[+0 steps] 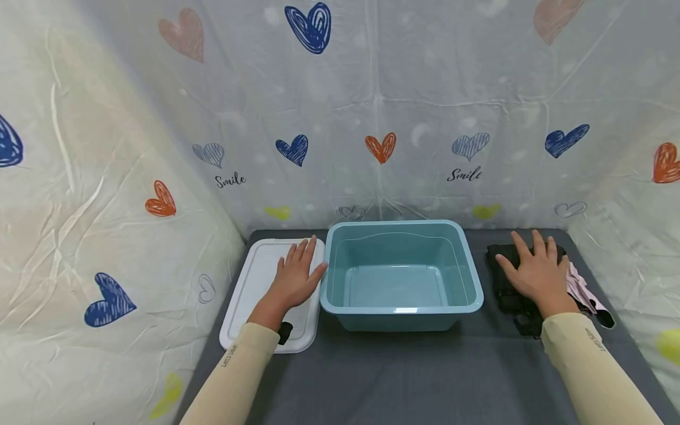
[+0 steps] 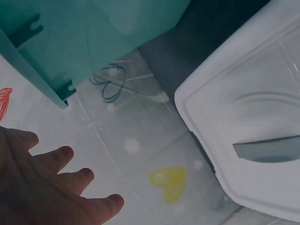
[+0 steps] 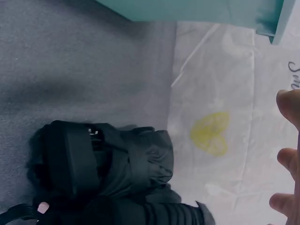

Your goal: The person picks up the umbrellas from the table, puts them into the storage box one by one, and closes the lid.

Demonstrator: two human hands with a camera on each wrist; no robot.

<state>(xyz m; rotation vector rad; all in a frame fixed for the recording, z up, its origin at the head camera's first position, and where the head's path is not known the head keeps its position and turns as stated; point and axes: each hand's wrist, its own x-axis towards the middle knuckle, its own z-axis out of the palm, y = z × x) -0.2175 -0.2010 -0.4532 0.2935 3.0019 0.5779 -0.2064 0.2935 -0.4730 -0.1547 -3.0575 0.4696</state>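
A blue-green plastic tub (image 1: 401,310) stands in the middle of the table, its inside bare. Left of it lies a white lid (image 1: 255,295), also seen in the left wrist view with a grey handle piece (image 2: 269,149). My left hand (image 1: 294,280) is held over the lid with fingers spread, thumb close to the tub's rim. On the right, my right hand (image 1: 539,277) hovers over black folded things, fingers spread and holding nothing. One looks like a compact black umbrella (image 3: 112,157) with its cloth strapped. A pink cloth item (image 1: 581,286) with a black end lies beside them.
A dark grey cloth (image 1: 398,378) covers the table. Pale sheets (image 1: 340,106) printed with hearts hang behind and on both sides, close to the table's edges. A black strap (image 3: 18,213) or loop lies by the dark things.
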